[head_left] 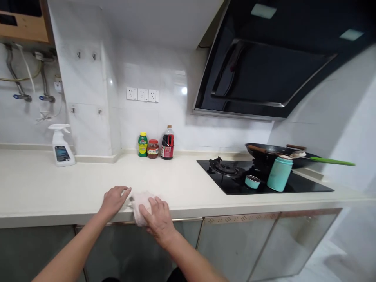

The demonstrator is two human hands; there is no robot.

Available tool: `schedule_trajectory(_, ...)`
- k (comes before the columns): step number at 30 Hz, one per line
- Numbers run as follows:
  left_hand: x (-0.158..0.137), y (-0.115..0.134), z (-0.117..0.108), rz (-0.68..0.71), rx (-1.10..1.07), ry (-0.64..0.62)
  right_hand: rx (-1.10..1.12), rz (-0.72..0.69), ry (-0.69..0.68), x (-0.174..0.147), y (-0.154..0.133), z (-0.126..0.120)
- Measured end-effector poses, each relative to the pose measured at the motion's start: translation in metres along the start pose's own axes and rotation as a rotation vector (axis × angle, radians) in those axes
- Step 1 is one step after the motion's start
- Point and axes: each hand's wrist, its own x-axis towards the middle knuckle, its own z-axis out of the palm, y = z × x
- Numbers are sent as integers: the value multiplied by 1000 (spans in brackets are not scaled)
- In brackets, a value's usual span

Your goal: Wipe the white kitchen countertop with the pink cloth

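Note:
A crumpled pale pink cloth (140,199) lies at the front edge of the counter, partly hanging over it. My right hand (158,219) grips this cloth from the right, fingers bent over it. Just left of the cloth, my left hand (114,201) rests low over the counter edge with its fingers partly stretched toward the cloth and nothing visible in them. Between the left fingers and the cloth shows a small dark and shiny spot, too blurred to name.
Along the back wall stand a green bottle (142,145), a red-lidded jar (153,149) and a dark sauce bottle (167,144). A white spray bottle (62,147) is at left. On the black stove (235,186) sit a wok (255,152), a turquoise flask (280,174) and its cup (252,181).

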Motion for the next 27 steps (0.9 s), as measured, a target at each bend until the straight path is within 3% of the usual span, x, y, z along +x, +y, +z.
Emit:
schedule_trajectory(6,0,0,-1,-8,69,-45,-43,103,11,-83,100,-34)
schedule_trajectory(9,-1,3,0,12,103,-64,-155,309,-101,-132,158,-60)
schedule_trajectory(12,-2,9,1,-1,141,-81,-222,495,-124,-175,212,-91)
schedule_trajectory(17,-4,16,1,-19,158,-86,-255,635,-152,-207,272,-133)
schedule_trajectory(19,-4,18,2,-8,149,-86,-250,645,-169,-203,274,-138)
schedule_trajectory(22,-3,20,4,8,136,-79,-212,597,-203,-178,246,-129)
schedule_trajectory(27,-5,23,4,34,116,-70,-43,372,-263,-95,135,-81)
